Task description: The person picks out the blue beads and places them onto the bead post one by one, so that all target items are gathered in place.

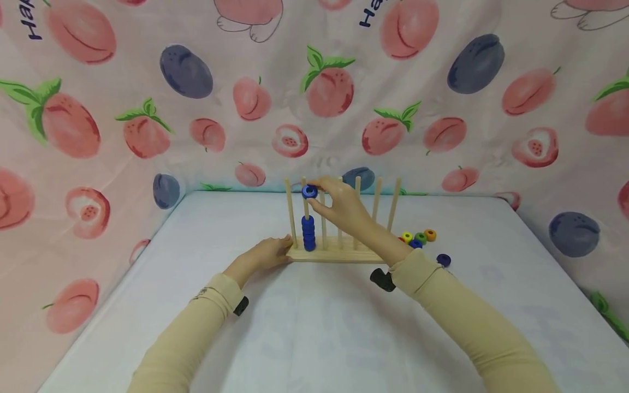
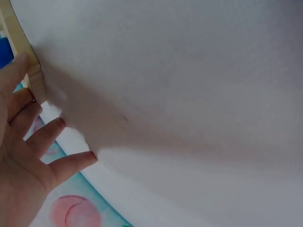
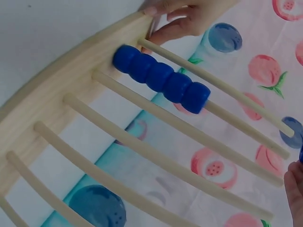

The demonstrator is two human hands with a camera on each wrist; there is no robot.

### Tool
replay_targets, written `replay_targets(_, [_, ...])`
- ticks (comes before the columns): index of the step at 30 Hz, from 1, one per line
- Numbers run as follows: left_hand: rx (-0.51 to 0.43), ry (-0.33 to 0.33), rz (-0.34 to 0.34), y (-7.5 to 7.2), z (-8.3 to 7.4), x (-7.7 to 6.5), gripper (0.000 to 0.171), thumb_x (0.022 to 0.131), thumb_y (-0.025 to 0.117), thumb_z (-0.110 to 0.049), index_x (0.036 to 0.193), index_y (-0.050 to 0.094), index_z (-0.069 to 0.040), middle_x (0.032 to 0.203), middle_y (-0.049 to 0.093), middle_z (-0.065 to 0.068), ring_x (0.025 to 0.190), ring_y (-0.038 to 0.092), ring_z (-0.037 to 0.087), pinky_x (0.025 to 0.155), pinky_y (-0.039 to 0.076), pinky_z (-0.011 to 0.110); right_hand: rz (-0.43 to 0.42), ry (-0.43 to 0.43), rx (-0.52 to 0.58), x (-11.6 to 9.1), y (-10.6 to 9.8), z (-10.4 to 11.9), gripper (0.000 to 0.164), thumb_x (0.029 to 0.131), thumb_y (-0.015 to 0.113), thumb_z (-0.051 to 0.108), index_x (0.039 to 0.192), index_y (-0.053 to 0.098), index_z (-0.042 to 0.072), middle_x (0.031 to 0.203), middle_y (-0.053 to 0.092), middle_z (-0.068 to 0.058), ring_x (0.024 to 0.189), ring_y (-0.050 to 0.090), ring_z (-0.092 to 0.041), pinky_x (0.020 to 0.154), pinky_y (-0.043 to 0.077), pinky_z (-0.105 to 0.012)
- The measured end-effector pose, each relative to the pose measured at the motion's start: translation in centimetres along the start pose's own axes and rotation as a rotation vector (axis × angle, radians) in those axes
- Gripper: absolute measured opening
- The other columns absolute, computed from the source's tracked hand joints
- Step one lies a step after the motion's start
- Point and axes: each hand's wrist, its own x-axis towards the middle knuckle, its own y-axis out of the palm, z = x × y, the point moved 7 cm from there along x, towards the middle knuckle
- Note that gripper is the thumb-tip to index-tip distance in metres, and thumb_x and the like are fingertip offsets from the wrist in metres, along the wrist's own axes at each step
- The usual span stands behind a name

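A wooden peg rack (image 1: 339, 255) stands on the table with a row of upright pegs. Its left end is held by my left hand (image 1: 265, 254); in the left wrist view the thumb lies on the base and the other fingers (image 2: 72, 168) spread around the corner. Between thumb and fingers my right hand (image 1: 346, 206) pinches a blue bead (image 1: 305, 192) near the top of the second peg from the left, its hole facing the head camera. Lower on that peg sits a stack of several blue beads (image 3: 161, 79). The other pegs in the right wrist view carry no beads.
Right of the rack, partly behind my right forearm, lie loose beads: yellow (image 1: 407, 236), green (image 1: 420, 238), orange (image 1: 430, 234), blue (image 1: 416, 244) and a bit of red. A dark blue bead (image 1: 444, 260) lies apart, nearer. Fruit-print cloth (image 1: 290, 71) hangs behind the white table (image 1: 314, 327).
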Motion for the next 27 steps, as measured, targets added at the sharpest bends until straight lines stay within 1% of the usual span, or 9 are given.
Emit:
replay_targets(4, [0.001, -0.002, 0.0, 0.0, 0.2, 0.0, 0.064, 0.093, 0.058, -0.028, 0.144, 0.032, 0.001, 0.143, 0.041, 0.023, 0.126, 0.047, 0.04, 0.108, 0.038, 0.048, -0.005, 0.005, -0.016, 1.1, -0.3, 0.1, 0.034, 0.086, 0.068, 0.008, 0.116, 0.061, -0.005, 0.11, 0.066, -0.016, 0.1, 0.063, -0.025, 0.088, 0.054, -0.035])
replay_targets(7, [-0.001, 0.002, 0.008, 0.1, 0.2, 0.0, 0.064, 0.094, 0.058, -0.028, 0.144, 0.031, 0.001, 0.142, 0.041, 0.024, 0.127, 0.046, 0.04, 0.109, 0.037, 0.048, 0.006, 0.051, -0.024, 1.6, -0.2, -0.3, 0.035, 0.086, 0.068, 0.01, 0.117, 0.06, -0.004, 0.112, 0.065, -0.016, 0.101, 0.063, -0.026, 0.089, 0.054, -0.035])
replay_targets(11, [-0.008, -0.009, 0.021, 0.3, 0.2, 0.0, 0.064, 0.094, 0.058, -0.028, 0.144, 0.03, 0.0, 0.143, 0.04, 0.023, 0.128, 0.045, 0.04, 0.11, 0.036, 0.048, 0.044, 0.131, -0.018, 2.1, 0.1, -0.7, 0.037, 0.089, 0.065, 0.013, 0.122, 0.059, -0.001, 0.117, 0.064, -0.015, 0.107, 0.061, -0.027, 0.093, 0.051, -0.036])
replay_targets(14, [-0.007, -0.004, 0.01, 0.2, 0.1, 0.0, 0.063, 0.093, 0.059, -0.027, 0.143, 0.032, 0.001, 0.144, 0.039, 0.022, 0.128, 0.045, 0.04, 0.109, 0.036, 0.048, 0.062, 0.176, -0.032, 2.5, 0.4, -0.8, 0.037, 0.09, 0.063, 0.016, 0.123, 0.059, -0.001, 0.118, 0.064, -0.015, 0.108, 0.061, -0.026, 0.095, 0.051, -0.035])
replay_targets(19, [0.0, 0.01, 0.0, 0.2, -0.1, 0.0, 0.063, 0.093, 0.059, -0.028, 0.143, 0.033, 0.001, 0.144, 0.039, 0.022, 0.128, 0.046, 0.04, 0.11, 0.036, 0.048, 0.047, 0.239, -0.044, 3.0, 0.6, -0.9, 0.037, 0.091, 0.062, 0.018, 0.122, 0.059, -0.002, 0.116, 0.065, -0.015, 0.105, 0.063, -0.026, 0.092, 0.053, -0.033])
replay_targets(23, [0.005, 0.03, -0.003, 0.2, -0.3, 0.0, 0.062, 0.094, 0.058, -0.028, 0.143, 0.033, 0.002, 0.142, 0.041, 0.023, 0.125, 0.047, 0.041, 0.108, 0.037, 0.049, 0.025, 0.275, -0.01, 3.2, 0.8, -1.1, 0.037, 0.09, 0.062, 0.018, 0.121, 0.06, -0.002, 0.115, 0.067, -0.016, 0.104, 0.065, -0.025, 0.092, 0.054, -0.033])
replay_targets(27, [0.013, 0.028, -0.009, 0.2, -0.1, -0.1, 0.062, 0.093, 0.058, -0.026, 0.142, 0.034, 0.003, 0.141, 0.043, 0.024, 0.124, 0.049, 0.041, 0.107, 0.038, 0.049, 0.021, 0.301, 0.053, 3.5, 0.9, -1.2, 0.036, 0.09, 0.062, 0.016, 0.12, 0.061, -0.003, 0.111, 0.068, -0.017, 0.102, 0.066, -0.026, 0.091, 0.054, -0.034])
